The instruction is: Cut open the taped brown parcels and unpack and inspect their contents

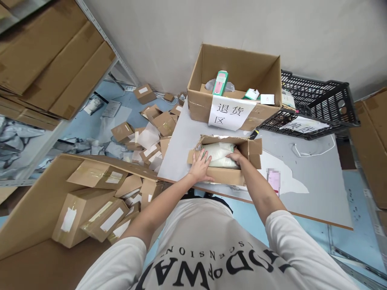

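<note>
An opened cardboard box (225,176) lies near the front edge of the table, its flaps folded out. White soft plastic packages (218,153) fill its inside. My left hand (200,166) rests with fingers spread over the box's left end, fingertips against the package. Reaching in from the right, my right hand (236,156) has its fingers bent around the package's right end; part of its grip is hidden.
Behind stands a large labelled carton (198,106) with small green boxes (220,83) in it. To its right is a black plastic crate (317,100). A phone (273,181) lies on the grey table (326,189). At left, a big carton (18,217) holds several parcels; more parcels (122,132) cover the floor.
</note>
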Tool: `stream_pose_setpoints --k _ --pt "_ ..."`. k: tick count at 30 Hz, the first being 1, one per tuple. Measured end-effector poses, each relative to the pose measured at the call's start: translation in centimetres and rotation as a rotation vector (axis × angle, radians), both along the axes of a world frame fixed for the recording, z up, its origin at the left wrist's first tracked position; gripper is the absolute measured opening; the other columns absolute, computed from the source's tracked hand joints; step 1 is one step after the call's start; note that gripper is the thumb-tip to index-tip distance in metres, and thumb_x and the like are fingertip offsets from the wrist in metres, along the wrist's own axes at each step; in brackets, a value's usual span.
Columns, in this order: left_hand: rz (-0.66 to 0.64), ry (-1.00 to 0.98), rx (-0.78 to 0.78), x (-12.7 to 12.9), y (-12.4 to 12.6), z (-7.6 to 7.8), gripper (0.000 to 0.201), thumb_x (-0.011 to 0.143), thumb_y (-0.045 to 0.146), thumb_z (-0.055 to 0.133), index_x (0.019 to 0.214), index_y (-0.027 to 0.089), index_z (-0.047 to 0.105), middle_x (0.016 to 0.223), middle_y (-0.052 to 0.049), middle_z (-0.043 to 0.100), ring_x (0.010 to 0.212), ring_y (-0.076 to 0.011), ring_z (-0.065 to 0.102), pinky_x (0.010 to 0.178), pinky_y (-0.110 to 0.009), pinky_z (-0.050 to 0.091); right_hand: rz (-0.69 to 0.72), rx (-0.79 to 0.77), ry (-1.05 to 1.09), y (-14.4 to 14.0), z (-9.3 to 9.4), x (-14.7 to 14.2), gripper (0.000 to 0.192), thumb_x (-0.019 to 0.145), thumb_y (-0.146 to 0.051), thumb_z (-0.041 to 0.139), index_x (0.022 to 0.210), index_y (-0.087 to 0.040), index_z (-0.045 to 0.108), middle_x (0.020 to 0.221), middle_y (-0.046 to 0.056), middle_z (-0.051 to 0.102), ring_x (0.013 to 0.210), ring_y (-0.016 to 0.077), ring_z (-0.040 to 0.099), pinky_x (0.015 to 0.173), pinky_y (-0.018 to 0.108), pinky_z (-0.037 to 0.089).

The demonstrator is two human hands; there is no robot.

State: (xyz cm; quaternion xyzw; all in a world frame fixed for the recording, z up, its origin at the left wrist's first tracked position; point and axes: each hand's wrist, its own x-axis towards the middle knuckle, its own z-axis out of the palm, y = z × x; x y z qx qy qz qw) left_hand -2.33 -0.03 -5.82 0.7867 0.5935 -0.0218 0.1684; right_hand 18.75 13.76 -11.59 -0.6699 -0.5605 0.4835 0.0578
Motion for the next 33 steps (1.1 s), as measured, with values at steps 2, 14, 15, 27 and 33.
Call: stream_pose_setpoints --k 2,14,15,27,33 --pt "-0.006 0.0 0.005 0.0 -0.1 0.0 0.106 0.063 0.074 0.056 0.144 0.012 0.028 0.154 -0.019 0.014 0.141 -0.0383 -0.009 0.107 -0.066 0.004 -0.047 -0.032 0.097 -0.5 0.4 -0.2 0.077 0.066 -0.023 0.066 0.136 -0.016 0.034 0.13 0.017 0.053 0.107 0.0244 0.059 0.084 0.036 0.052" --pt "0.076 -0.056 0.044 -0.3 -0.3 -0.1 0.128 0.057 0.075 0.06 0.148 0.006 0.002 0.154 -0.022 0.008 0.143 -0.0335 -0.003 0.11 -0.06 0.01 -0.162 0.121 0.246 -2.4 6.1 -1.0 0.061 0.067 -0.018 0.054 0.124 -0.019 0.035 0.118 0.011 0.059 0.102 0.0237 0.061 0.08 0.036 0.054" --pt "0.085 -0.067 0.046 -0.3 -0.4 -0.3 0.131 0.055 0.074 0.061 0.147 0.006 0.0 0.154 -0.022 0.007 0.143 -0.0332 -0.002 0.11 -0.06 0.01 -0.181 0.163 0.257 -2.7 6.8 -0.5 0.062 0.065 -0.018 0.055 0.123 -0.019 0.036 0.119 0.011 0.059 0.105 0.0242 0.06 0.083 0.037 0.054" --pt "0.066 -0.113 0.016 -0.6 -0.1 0.6 0.133 0.05 0.074 0.066 0.147 0.007 0.004 0.153 -0.024 0.01 0.142 -0.0348 -0.001 0.109 -0.061 0.008 -0.209 0.389 0.435 -11.8 12.3 7.3 0.084 0.075 -0.036 0.051 0.149 -0.024 0.012 0.133 0.01 0.054 0.117 0.0346 0.054 0.088 0.054 0.052" --pt "0.08 -0.378 -0.039 -1.3 -0.1 1.8 0.122 0.054 0.069 0.068 0.147 0.011 0.015 0.153 -0.022 0.014 0.141 -0.0394 0.004 0.108 -0.065 0.003 -0.662 0.343 0.958 -16.3 11.3 3.3 0.076 0.07 -0.031 0.065 0.141 -0.028 0.038 0.128 0.006 0.059 0.108 0.0301 0.062 0.087 0.05 0.054"
